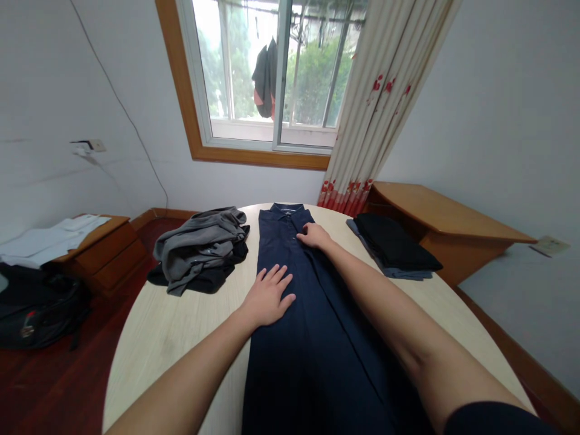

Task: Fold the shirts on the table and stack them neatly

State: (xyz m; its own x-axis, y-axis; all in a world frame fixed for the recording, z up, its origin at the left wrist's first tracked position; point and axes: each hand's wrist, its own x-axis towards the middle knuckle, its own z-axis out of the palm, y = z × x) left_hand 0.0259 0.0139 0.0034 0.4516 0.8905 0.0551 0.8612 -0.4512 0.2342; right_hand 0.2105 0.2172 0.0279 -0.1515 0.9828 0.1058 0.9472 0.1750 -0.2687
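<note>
A dark navy shirt (290,350) lies lengthwise down the middle of the round table, its collar (287,209) at the far end. My left hand (269,296) rests flat on the shirt's left part, fingers spread. Farther up, my right hand (313,235) has thumb and fingers closed on the folded right edge of the shirt near the collar. A long fold line runs down the right side of the cloth. My right forearm hides part of that side, and the near end of the shirt runs out of view.
On the pale round table (167,338), a loose heap of grey and black clothes (202,248) lies left. Folded dark clothes (394,244) are stacked right. A wooden desk (444,214) stands beyond, with a curtain (362,121) at the window. A black bag (40,308) sits by a wooden cabinet (109,248).
</note>
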